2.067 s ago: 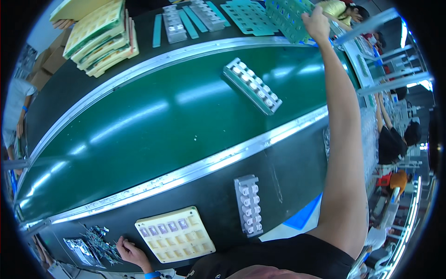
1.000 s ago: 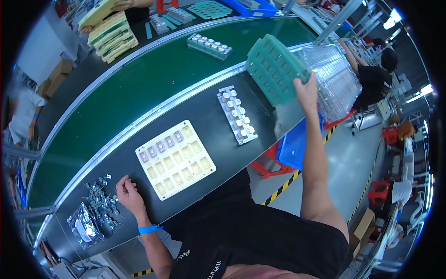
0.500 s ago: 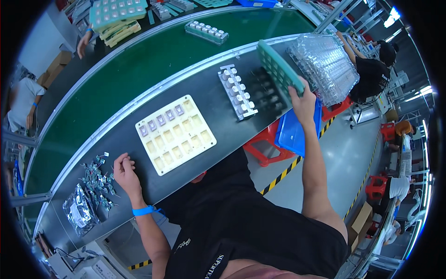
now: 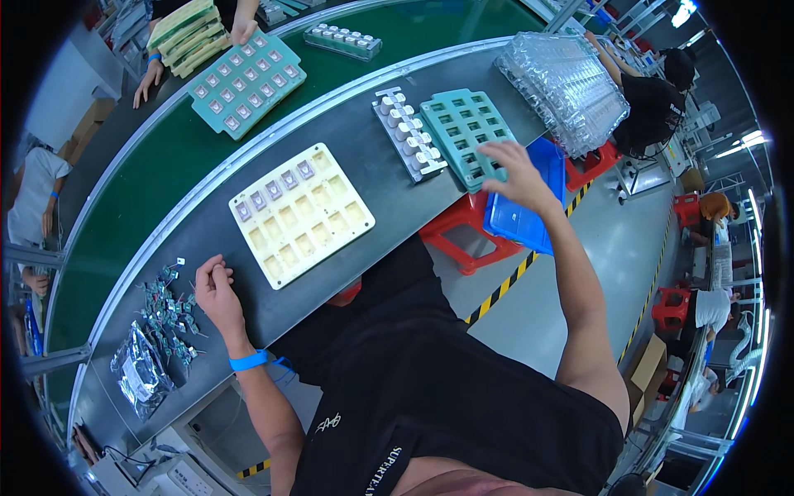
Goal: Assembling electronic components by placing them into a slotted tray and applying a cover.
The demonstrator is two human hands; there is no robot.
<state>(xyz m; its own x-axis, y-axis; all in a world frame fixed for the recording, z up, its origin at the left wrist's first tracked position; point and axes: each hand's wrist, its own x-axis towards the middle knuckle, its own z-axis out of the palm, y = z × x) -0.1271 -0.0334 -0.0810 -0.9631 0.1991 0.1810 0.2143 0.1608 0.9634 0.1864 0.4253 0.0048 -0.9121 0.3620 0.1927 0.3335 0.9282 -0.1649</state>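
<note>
A green tray (image 4: 467,132) with rows of square pockets lies flat on the dark bench. Over its near right edge my right hand (image 4: 514,172) is open, fingers spread, with nothing in its grasp. My left hand (image 4: 217,291) is loosely curled by the bench's near side, and I see nothing in it. Beside it lies a pile of small wired circuit boards (image 4: 169,310). Between my hands sits a cream tray (image 4: 302,219), one row of its pockets mostly filled with small pale purple pieces (image 4: 273,189). A clear rack of white cylindrical parts (image 4: 407,136) stands against the green tray's left side.
A silvery bag (image 4: 141,372) lies near the boards. Clear plastic trays (image 4: 566,87) are stacked at the bench's right end. A blue bin (image 4: 525,202) rests below on a red stool (image 4: 463,236). Across the green conveyor (image 4: 165,182), a co-worker's hand (image 4: 244,31) touches a filled green tray (image 4: 246,87).
My right hand has laid the tilted green tray flat beside the rack and let go of it. Another green tray has come onto the conveyor under a co-worker's hand.
</note>
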